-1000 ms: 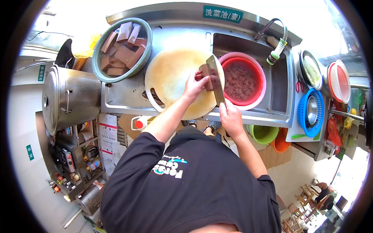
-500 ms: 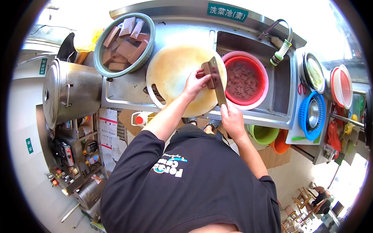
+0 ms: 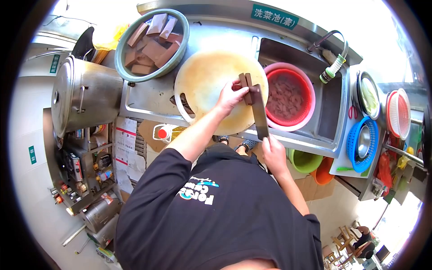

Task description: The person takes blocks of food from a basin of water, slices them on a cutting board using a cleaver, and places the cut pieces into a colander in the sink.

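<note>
My left hand (image 3: 230, 95) has its fingers on a strip of reddish-brown blood curd (image 3: 245, 84) at the right side of the round cutting board (image 3: 207, 72). The strip shows a split along its length. In my right hand (image 3: 273, 154) is the handle of a cleaver (image 3: 260, 112). Its blade lies along the right side of the curd, the far end right at it and the near end over the board's front edge. Just right of the board, a red basket (image 3: 310, 92) of small cut pieces sits inside a pink basin (image 3: 302, 128).
The basin stands in a steel sink (image 3: 330, 119) with a tap (image 3: 320, 44). A grey-green tub (image 3: 118, 58) of large curd blocks is at the back left, beside a big steel pot (image 3: 92, 96). A blue basket (image 3: 352, 146) is on the right, a green bucket (image 3: 306, 162) below.
My right hand has drawn the cleaver back toward my body, and its far end now sits lower along the curd. My left hand stays on the curd. The camera view has shifted slightly.
</note>
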The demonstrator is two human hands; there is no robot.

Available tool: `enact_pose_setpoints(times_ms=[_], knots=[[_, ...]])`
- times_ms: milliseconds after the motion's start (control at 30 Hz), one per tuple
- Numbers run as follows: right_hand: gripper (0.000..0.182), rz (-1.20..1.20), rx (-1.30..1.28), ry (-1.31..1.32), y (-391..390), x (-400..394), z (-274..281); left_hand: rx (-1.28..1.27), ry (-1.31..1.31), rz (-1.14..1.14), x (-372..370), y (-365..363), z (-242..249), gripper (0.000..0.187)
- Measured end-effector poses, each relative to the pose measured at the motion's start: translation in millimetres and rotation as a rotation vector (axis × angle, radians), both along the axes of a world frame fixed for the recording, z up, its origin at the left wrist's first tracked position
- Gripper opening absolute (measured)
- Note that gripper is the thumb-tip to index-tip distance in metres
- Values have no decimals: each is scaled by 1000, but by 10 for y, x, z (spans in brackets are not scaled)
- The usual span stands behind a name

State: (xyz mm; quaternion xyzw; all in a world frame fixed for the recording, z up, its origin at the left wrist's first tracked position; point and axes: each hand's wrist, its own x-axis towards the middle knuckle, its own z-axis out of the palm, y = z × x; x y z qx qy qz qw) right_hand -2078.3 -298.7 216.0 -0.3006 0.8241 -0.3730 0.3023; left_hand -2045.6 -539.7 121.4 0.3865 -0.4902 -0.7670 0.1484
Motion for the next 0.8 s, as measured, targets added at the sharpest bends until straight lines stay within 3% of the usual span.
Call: enact_pose_setpoints(times_ms=[133,200,233,300,367,467,533,667,700,800], knots=[[25,-70,-65,43,237,-112,36,-122,-14,-6,-36,1,-80,57],[26,-22,-77,202,101,-314,-65,-487,-221,32,-65,23,-106,57],[26,-6,-242,305,-23,-425,-156,-492,-219,22,-87,30,-72,57],[26,-45,-156,260,-140,-599,-308,-589,-360,17,-108,28,-7,54],[27,-75,-70,210,-170,-752,-514,-532,-330,37,-89,-44,-251,53],[26,-104,-43,36,-153,-891,-698,-401,-328,47,-51,-79,-236,50],[20,-144,-88,-158,-177,-907,-638,-133,-57,110,-55,-51,-197,51],[20,-71,-125,-132,-266,-779,-715,-211,-229,-36,-174,-26,-71,44],[20,-44,-146,-47,-283,-716,-745,-338,-276,-44,-190,-33,-127,42],[25,30,-265,289,-333,-539,-784,-350,-254,-111,-137,-97,-261,41]])
